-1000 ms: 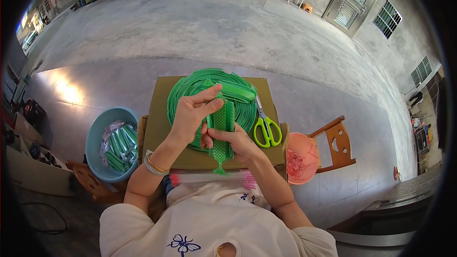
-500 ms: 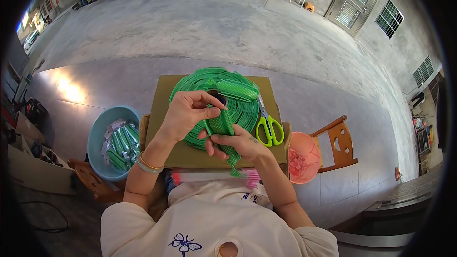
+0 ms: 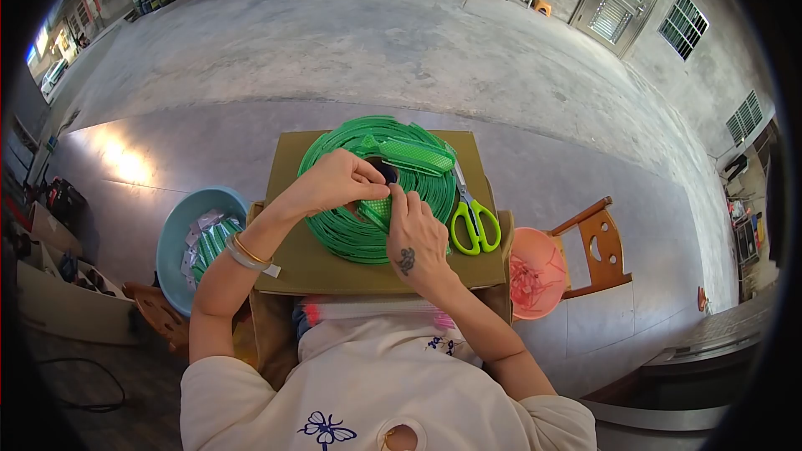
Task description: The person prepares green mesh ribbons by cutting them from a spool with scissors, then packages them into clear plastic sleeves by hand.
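Both hands are over a large coil of green ribbon (image 3: 344, 240) lying on a brown box-like surface (image 3: 282, 263). My left hand (image 3: 338, 181) pinches the upper end of a green dotted ribbon piece (image 3: 376, 211). Fingers of my right hand (image 3: 416, 238) are closed at the same end, close to my left fingertips; its palm faces down and hides part of the piece. Another folded green dotted ribbon (image 3: 418, 155) rests on top of the coil. Scissors with lime-green handles (image 3: 474, 230) lie right of the coil, blades pointing away from me.
A blue basin (image 3: 177, 210) at left holds green pieces in clear wrapping. At right, a pink basin (image 3: 535, 240) with reddish strips stands by a wooden chair back (image 3: 600, 246). Clear, pink-tipped strips (image 3: 363, 307) lie at my lap.
My right hand has turned palm down and moved up to my left fingertips. The ribbon's lower tail, which hung toward my lap, is now out of sight.
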Available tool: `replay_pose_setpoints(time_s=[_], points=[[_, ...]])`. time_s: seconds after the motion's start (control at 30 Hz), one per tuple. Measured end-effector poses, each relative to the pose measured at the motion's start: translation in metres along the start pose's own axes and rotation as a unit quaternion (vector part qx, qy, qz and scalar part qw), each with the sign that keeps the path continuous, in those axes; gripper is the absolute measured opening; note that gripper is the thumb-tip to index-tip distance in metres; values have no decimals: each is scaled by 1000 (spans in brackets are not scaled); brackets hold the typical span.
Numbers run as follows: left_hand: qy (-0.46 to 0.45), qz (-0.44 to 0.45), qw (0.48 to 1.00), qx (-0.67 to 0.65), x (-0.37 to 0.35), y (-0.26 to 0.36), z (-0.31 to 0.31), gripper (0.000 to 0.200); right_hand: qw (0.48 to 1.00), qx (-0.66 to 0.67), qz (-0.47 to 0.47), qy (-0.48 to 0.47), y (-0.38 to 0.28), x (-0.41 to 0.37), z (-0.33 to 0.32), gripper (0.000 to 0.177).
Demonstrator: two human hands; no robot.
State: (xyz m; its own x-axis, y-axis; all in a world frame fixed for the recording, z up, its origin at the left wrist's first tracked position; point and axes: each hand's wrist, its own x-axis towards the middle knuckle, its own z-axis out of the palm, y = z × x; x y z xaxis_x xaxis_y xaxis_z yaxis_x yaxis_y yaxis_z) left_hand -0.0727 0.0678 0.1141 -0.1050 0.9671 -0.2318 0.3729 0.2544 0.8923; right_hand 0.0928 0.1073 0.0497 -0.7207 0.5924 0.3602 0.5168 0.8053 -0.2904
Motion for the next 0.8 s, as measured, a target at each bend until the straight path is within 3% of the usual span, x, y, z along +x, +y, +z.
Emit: replay_pose_setpoints(time_s=[0.1, 0.13, 0.2, 0.3, 0.43, 0.53, 0.57, 0.63, 0.77, 0.8], points=[[9, 41, 990, 135, 6, -1, -3, 31, 996, 84, 0, -25, -6, -4, -6, 51], [18, 69, 984, 161, 5, 1, -4, 33, 974, 217, 20, -61, -2, -2, -8, 54], [9, 123, 973, 193, 2, 8, -7, 36, 872, 468, 59, -128, 15, 6, -16, 58], [-35, 178, 958, 223, -7, 25, -14, 38, 688, 664, 153, -250, 37, 16, -25, 55], [-56, 184, 938, 288, -9, 43, -8, 38, 604, 694, 102, -378, 34, 15, -31, 38], [-34, 191, 942, 274, -8, 41, -5, 36, 591, 692, 72, -409, 40, 14, -18, 30], [-24, 193, 946, 261, -7, 38, -4, 35, 597, 695, 90, -390, 41, 14, -16, 30], [83, 226, 952, 186, -3, 27, 0, 31, 608, 701, 126, -351, 42, 13, -14, 29], [237, 261, 927, 132, -14, -1, 8, 25, 465, 830, 205, -231, 47, 18, -13, 32], [196, 260, 940, 98, -22, -4, 14, 27, 430, 847, 220, -221, 51, 21, -13, 33]])
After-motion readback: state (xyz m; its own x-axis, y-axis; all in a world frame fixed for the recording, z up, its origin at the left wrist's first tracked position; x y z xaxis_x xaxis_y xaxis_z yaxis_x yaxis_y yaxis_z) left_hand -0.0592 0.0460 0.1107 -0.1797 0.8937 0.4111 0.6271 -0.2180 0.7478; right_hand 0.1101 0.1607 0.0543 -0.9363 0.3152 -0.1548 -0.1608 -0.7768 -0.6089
